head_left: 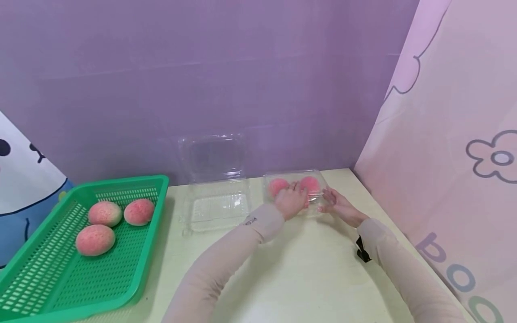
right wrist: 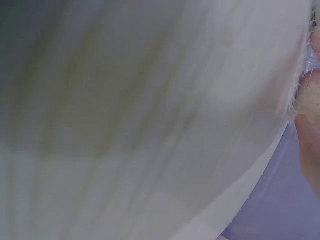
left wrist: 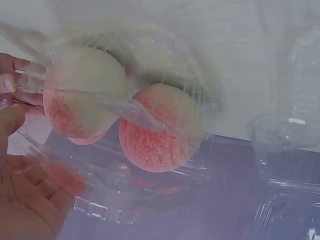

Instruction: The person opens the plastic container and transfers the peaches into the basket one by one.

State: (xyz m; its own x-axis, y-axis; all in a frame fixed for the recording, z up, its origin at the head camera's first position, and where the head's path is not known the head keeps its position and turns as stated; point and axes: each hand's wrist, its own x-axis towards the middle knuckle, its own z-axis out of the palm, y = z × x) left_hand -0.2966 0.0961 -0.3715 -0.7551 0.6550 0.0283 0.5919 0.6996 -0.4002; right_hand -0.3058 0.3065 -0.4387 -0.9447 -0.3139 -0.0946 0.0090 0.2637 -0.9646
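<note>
Toward the back right of the table, a clear plastic clamshell box (head_left: 282, 173) holds pink-and-cream peaches. Two stand out in the head view, a left peach (head_left: 278, 185) and a right peach (head_left: 310, 184); the left wrist view shows them through the plastic. My left hand (head_left: 291, 200) lies across the front of the box, its fingers reaching over the plastic; its fingertips are partly hidden. At the right end, my right hand (head_left: 341, 208) grips the box's side, thumb in front. Only its thumb (right wrist: 310, 150) shows at the right wrist view's edge.
Left of the box, an empty clear clamshell (head_left: 220, 206) stands with its lid raised against the purple backdrop. A green plastic basket (head_left: 155, 233) at the far left holds three peaches (head_left: 95, 240). A printed curtain (head_left: 444, 179) hangs along the right table edge.
</note>
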